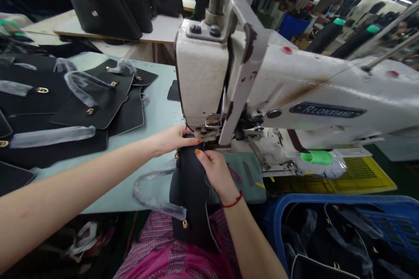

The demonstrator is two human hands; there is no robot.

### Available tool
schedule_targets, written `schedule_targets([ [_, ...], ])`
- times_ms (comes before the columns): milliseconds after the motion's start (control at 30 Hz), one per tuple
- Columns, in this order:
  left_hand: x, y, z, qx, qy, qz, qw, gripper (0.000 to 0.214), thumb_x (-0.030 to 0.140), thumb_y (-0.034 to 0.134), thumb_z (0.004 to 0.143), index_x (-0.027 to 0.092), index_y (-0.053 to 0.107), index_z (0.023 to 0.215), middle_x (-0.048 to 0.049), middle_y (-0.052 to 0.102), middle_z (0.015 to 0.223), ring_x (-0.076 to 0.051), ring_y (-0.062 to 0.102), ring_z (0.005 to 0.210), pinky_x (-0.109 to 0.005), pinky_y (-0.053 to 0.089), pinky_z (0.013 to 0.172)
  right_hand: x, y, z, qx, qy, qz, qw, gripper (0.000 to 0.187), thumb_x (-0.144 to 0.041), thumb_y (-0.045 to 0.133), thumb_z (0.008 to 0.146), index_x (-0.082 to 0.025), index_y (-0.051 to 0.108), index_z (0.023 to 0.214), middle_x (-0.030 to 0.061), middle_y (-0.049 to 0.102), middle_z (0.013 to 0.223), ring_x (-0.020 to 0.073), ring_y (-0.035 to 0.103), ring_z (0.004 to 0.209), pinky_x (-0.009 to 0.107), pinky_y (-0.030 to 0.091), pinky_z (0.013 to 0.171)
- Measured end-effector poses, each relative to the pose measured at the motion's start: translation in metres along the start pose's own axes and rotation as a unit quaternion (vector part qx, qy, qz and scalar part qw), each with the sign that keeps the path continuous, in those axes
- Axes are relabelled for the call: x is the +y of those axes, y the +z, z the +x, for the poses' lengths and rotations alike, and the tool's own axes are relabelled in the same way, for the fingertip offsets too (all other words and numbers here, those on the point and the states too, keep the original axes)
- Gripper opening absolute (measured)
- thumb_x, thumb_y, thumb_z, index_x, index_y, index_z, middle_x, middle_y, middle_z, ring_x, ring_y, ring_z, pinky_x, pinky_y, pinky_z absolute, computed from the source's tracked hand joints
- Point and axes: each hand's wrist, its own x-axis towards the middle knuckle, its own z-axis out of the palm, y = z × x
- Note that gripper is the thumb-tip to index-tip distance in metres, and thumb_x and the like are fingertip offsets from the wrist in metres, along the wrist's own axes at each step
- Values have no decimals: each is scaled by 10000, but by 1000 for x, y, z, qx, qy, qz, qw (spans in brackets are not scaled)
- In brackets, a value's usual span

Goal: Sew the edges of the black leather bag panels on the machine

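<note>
A black bag panel (191, 183) with a plastic-wrapped handle (153, 194) lies under the needle of a white sewing machine (262, 83) and hangs down over my lap. My left hand (172, 138) rests on the panel's far left edge beside the presser foot, fingers closed on the material. My right hand (214, 170) pinches the panel's right edge just in front of the needle, thumb on top.
Stacked black bag panels (65, 109) with gold fittings and wrapped handles cover the pale green table (157, 113) at left. Finished black bags (104, 6) stand on a table behind. A blue crate (278, 213) with black pieces sits at lower right. Another person stands at the back.
</note>
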Motion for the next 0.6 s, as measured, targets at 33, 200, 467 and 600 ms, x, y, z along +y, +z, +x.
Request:
schedule_targets([
  [33, -3, -1, -1, -26, 9, 25, 999, 353, 349, 802, 614, 193, 745, 924, -37, 757, 928, -263, 678, 924, -403, 548, 876, -2, -4, -1, -19, 8, 9, 1000, 428, -503, 522, 843, -177, 425, 584, -44, 313, 561, 87, 282, 537, 227, 203, 481],
  [200, -39, -26, -24, 5, 92, 168, 981, 351, 414, 516, 884, 209, 679, 1118, -56, 690, 1135, -246, 622, 1072, -405, 463, 1005, -2, -22, -28, -118, 46, 42, 991, 364, -467, 584, 833, -163, 498, 653, -35, 406, 604, 90, 337, 555, 207, 249, 482],
  [467, -145, -10, -113, 96, 16, 118, 988, 506, 466, 683, 723, 198, 628, 1148, -138, 637, 1224, -360, 575, 1171, -492, 498, 963, 32, 2, -89, -56, 101, 201, 973, 335, -460, 627, 845, -129, 604, 897, 12, 571, 749, 110, 481, 622, 210, 387, 567],
  [600, -134, 31, -111, 33, -67, -83, 994, 584, 531, 720, 669, 184, 625, 1129, -135, 683, 1165, -365, 624, 1101, -479, 500, 964, 28, 19, -97, 18, 86, 160, 983, 324, -452, 579, 880, -129, 602, 885, 18, 575, 748, 118, 483, 643, 210, 383, 569],
])
